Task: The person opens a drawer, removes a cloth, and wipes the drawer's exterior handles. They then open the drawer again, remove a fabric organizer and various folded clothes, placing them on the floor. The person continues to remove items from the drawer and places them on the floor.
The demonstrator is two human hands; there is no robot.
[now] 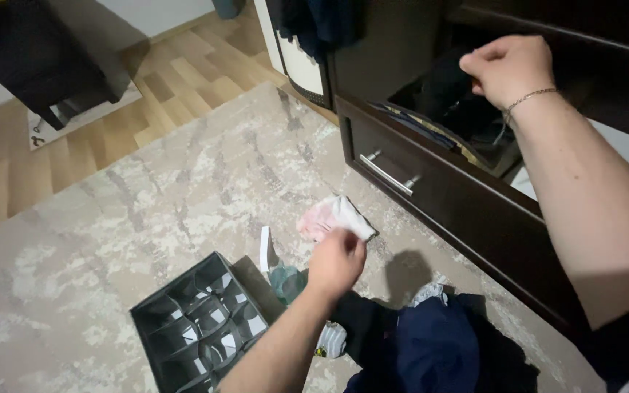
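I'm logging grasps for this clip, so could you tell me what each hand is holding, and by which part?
The left hand pinches a pink-and-white cloth at its near edge. The right hand is closed inside the open drawer; what it grips cannot be told.

We see a dim indoor scene under soft, even light with no glare. The pale rug (183,189) and wood floor (183,65) are the brightest areas, while the inside of the open dark drawer (445,102) falls nearly black, its contents hard to read. A soft shadow lies on the rug beside the left hand (336,258), which is slightly motion-blurred. Straight lines bow somewhat toward the frame edges.
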